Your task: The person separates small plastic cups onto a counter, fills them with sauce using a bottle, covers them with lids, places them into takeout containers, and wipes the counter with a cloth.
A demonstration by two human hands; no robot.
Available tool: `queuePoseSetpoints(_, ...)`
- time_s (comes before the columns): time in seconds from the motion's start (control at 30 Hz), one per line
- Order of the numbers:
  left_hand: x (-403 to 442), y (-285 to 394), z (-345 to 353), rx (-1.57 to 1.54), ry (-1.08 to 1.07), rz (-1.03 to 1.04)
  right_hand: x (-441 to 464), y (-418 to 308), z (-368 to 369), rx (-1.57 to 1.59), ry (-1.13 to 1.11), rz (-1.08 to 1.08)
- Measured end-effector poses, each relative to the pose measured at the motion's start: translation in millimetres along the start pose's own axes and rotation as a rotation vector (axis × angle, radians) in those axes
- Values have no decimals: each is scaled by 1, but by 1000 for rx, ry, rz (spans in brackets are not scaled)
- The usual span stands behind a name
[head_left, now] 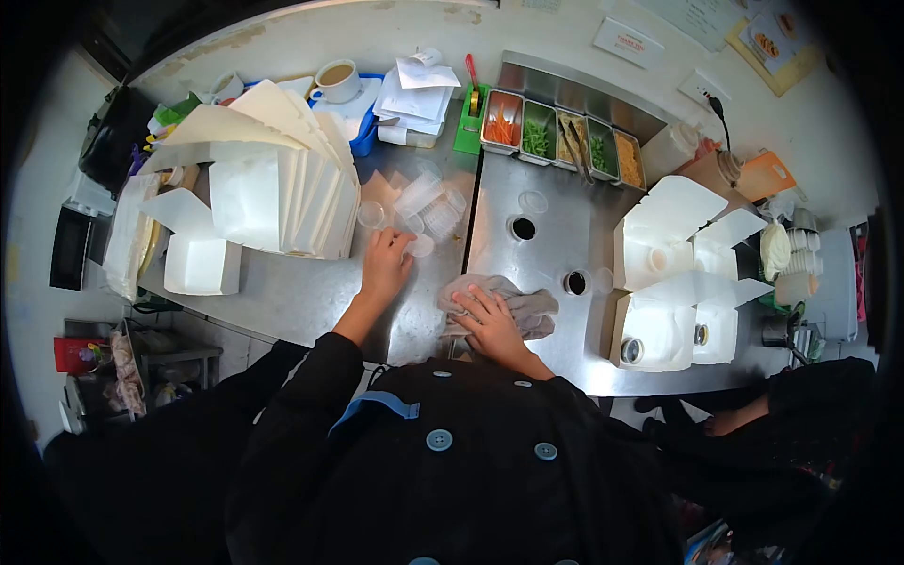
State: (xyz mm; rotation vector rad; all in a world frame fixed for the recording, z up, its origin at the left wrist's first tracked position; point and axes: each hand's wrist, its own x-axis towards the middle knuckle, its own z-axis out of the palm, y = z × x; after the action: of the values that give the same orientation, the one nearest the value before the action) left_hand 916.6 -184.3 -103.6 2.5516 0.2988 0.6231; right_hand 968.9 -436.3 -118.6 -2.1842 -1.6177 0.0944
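My left hand [386,262] reaches over the steel counter, its fingertips at a small clear round lid [420,245] beside a pile of clear plastic cups and lids [439,209]. Whether the fingers grip the lid is hard to make out. Flat on a crumpled grey cloth [532,313] rests my right hand [490,320], fingers spread. Two small cups of dark liquid, one farther back [522,228] and one nearer [575,282], stand to the right of the cloth. A loose clear lid [533,202] lies behind the farther cup.
Stacked white boxes [250,202] stand at the left, open white boxes [654,325] at the right. Metal trays of cut vegetables [537,137] line the back, near a green tape dispenser [469,122] and a mug [337,83]. Another person's arm [739,416] shows at the lower right.
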Motion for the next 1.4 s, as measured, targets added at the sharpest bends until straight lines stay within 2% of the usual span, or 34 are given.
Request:
queuePoseSetpoints(0.07,2,-4,3,39,32,2,4,2,2,-9,50,-42)
queuePoseSetpoints(0.17,3,-8,9,68,57,-13,46,11,0,-62,189,58)
queuePoseSetpoints(0.3,5,-5,11,120,52,-70,99,23,19,-332,171,62)
queuePoseSetpoints(0.43,-1,2,8,123,74,-88,102,18,22,-506,123,45)
queuePoseSetpoints(0.63,-17,13,-13,26,130,-84,66,-22,-1,-288,-45,-80)
queuePoseSetpoints(0.83,-44,18,-40,-75,111,-100,30,-71,15,-205,-118,-46)
queuePoseSetpoints(0.97,-56,10,-57,-116,109,-89,24,-89,17,-83,-249,14)
queuePoseSetpoints(1.07,-67,-4,-69,-110,111,-91,26,-88,4,303,-228,144)
queuePoseSetpoints(1.13,-75,-13,-76,-114,109,-106,36,-82,-29,304,48,143)
queuePoseSetpoints(1.23,-86,-22,-91,-125,108,-108,59,-73,-93,450,205,397)
queuePoseSetpoints(1.27,-89,-25,-93,-127,113,-94,63,-72,-111,422,111,563)
queuePoseSetpoints(1.37,-94,-26,-96,-153,98,-96,42,-26,-41,-147,102,515)
queuePoseSetpoints(1.4,-96,-26,-97,-163,87,-106,35,-31,-15,-140,98,548)
